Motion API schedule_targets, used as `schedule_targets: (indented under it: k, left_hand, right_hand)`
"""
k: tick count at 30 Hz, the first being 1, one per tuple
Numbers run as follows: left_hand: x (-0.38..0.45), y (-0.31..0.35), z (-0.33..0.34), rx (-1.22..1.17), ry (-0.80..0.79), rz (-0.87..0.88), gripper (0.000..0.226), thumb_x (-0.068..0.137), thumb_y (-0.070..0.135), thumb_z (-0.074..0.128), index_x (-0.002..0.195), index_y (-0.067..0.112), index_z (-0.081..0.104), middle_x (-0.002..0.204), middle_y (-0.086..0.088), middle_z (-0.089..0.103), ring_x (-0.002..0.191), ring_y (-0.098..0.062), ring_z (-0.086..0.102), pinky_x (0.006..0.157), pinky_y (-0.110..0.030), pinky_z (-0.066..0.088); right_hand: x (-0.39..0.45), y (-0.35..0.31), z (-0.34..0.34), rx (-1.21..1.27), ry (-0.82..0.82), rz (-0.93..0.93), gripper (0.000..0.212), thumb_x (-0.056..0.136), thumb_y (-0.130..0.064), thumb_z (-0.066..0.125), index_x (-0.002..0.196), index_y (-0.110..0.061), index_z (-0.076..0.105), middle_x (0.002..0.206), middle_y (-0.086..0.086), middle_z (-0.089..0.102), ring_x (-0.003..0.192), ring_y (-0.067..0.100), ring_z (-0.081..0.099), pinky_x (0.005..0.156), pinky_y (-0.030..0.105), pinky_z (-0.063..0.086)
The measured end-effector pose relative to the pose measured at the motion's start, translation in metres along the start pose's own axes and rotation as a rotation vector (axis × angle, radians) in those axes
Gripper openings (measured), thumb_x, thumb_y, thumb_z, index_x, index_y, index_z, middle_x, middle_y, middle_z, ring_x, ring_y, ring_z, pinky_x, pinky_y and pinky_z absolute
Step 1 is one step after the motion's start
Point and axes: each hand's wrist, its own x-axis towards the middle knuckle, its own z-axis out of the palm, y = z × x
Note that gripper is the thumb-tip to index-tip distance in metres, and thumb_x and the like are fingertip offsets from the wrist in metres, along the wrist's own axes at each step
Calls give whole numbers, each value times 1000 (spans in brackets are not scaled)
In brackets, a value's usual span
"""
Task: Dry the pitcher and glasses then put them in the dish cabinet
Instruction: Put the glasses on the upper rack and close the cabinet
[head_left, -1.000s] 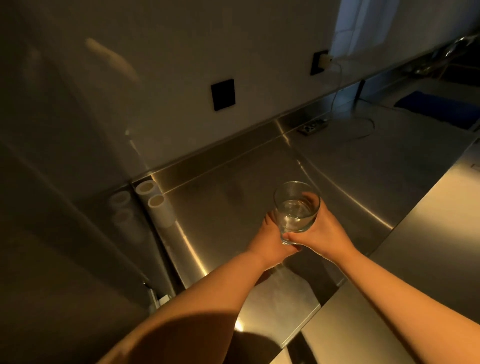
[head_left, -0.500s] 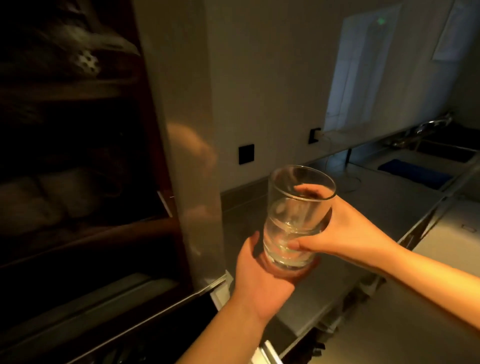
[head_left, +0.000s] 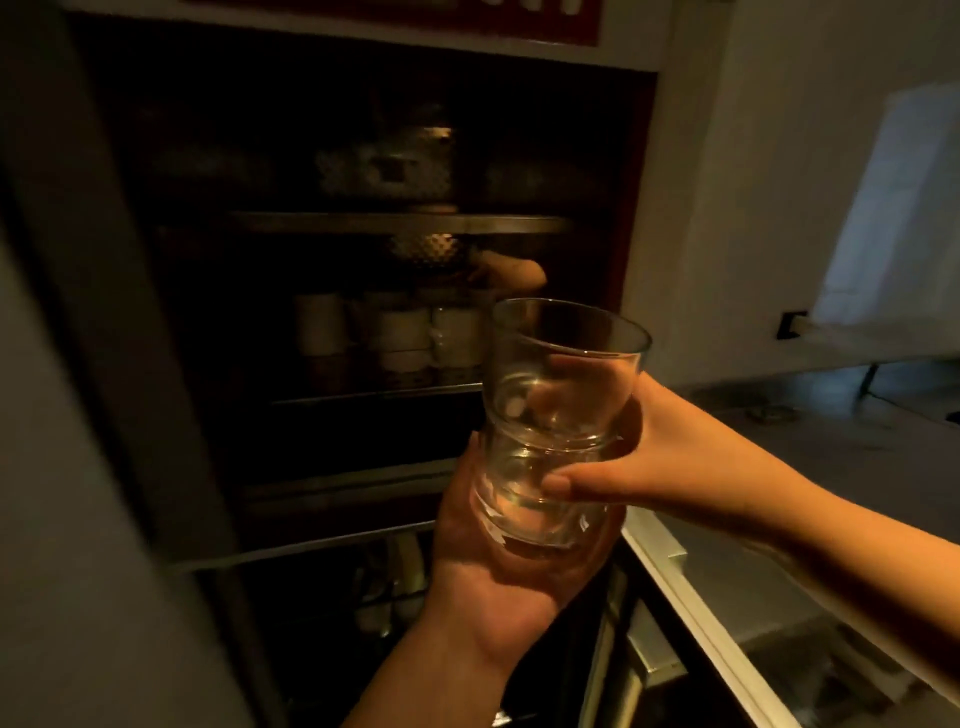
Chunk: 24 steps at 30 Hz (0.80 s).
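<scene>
— Glass, clear and stacked: the nested glasses (head_left: 550, 431) stand upright in the air right in front of the open dish cabinet (head_left: 363, 260), long axis near vertical, the rim tipped slightly toward the shelves.

— Who has them?

— Both hands. The left hand (head_left: 498, 582) cups the base from below, palm up, fingers curled round the bottom glass. The right hand (head_left: 670, 457) comes in from the right side, thumb across the front of the lower glass, the other fingers wrapped behind the upper one and visible through it.

— So which way does the stack lie from the shelves?

— Just outside them, to the right of the middle. The shelf with the pale cups (head_left: 405, 332) sits behind and left of the rim; a bare shelf (head_left: 363, 478) lies below it, level with the stack's lower half.

— Nearer hand?

— The left forearm rises almost straight up from below, the right reaches across from the counter (head_left: 831, 447). I'd judge the move goes forward and left.
</scene>
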Motion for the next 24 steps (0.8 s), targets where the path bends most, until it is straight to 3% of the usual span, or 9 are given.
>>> schedule_targets:
  k: [3,6,9,11,13,16,20,24]
  left_hand:
    - [-42,11,-5,14,16,104,48,86,45,52,102,4,72,108,-16,67,91,-31,66,82,-40,51]
    - [-77,19,-11,-28,17,197,47,76,36,64,111,5,66,112,-15,64,95,-30,63,83,-40,51]
    - [-102,29,-19,-153,72,291,49,74,35,65,104,-3,69,108,-23,66,86,-38,66,82,-48,50]
    - [-118,37,-23,-203,87,381,48,79,38,60,94,-5,72,103,-25,67,82,-40,67,83,-51,47]
    - [-131,45,-30,-242,112,467,49,85,41,55,100,-3,70,103,-24,68,82,-40,67,81,-54,48]
    - [-148,56,-37,-296,123,576,49,88,43,52,115,4,63,108,-21,67,97,-37,63,81,-56,48]
    - [-165,63,-44,-295,112,642,45,83,39,56,116,9,62,112,-14,66,116,-26,55,87,-52,47]
    - [-177,62,-47,-302,109,668,46,77,36,59,111,6,65,112,-14,66,108,-28,59,84,-53,50]
  right_hand:
    - [5,-11,27,11,-141,8,76,59,-35,85,120,-43,41,108,-27,63,101,-7,59,75,10,48]
    - [16,-16,54,202,-223,-12,82,61,-52,78,132,-33,41,122,-15,60,115,10,56,85,23,52]
    - [31,9,83,780,-49,84,119,31,-68,81,130,-12,46,123,3,62,113,20,58,94,32,49]
    - [46,40,110,1144,8,240,128,28,-59,87,135,-8,40,126,16,58,115,28,56,96,40,47]
    - [60,73,139,1426,92,443,118,43,-50,86,138,-5,35,128,23,50,120,36,49,98,45,44]
    - [80,101,180,1573,190,626,81,87,-52,47,146,-5,16,147,25,26,133,39,30,111,48,25]
    - [101,113,212,1585,273,670,76,95,-54,30,148,-6,3,153,23,11,140,36,17,114,45,17]
    - [113,131,227,1645,327,698,79,94,-57,26,147,-5,-2,154,21,4,141,34,10,114,45,13]
